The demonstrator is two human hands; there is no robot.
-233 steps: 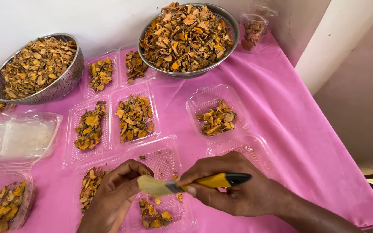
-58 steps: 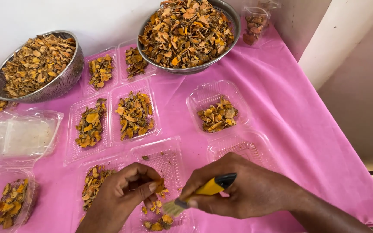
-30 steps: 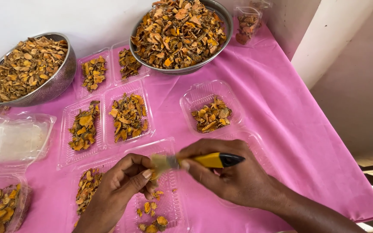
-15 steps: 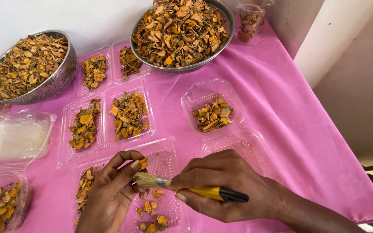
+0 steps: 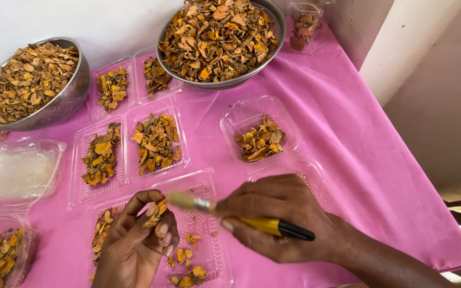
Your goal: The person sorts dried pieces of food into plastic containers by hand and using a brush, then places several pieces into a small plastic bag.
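My left hand (image 5: 137,242) pinches a small dried orange-yellow piece (image 5: 159,208) between thumb and fingertips, over an open clear plastic clamshell box (image 5: 209,250) that holds several similar pieces. My right hand (image 5: 278,218) grips a small paintbrush (image 5: 230,213) with a yellow and black handle. Its pale bristles (image 5: 180,199) point left and sit right beside the held piece.
Two steel bowls heaped with dried orange slices stand at the back: one at far left (image 5: 54,106), one at top centre (image 5: 273,42). Several clear plastic trays with slices (image 5: 156,141) (image 5: 260,138) lie on the pink tablecloth (image 5: 358,138). Empty clear boxes (image 5: 22,170) sit at left. The table's edge drops off at right.
The brush has swung up from the tray to level, bristles at the piece in my left fingers. My left hand still pinches that piece.
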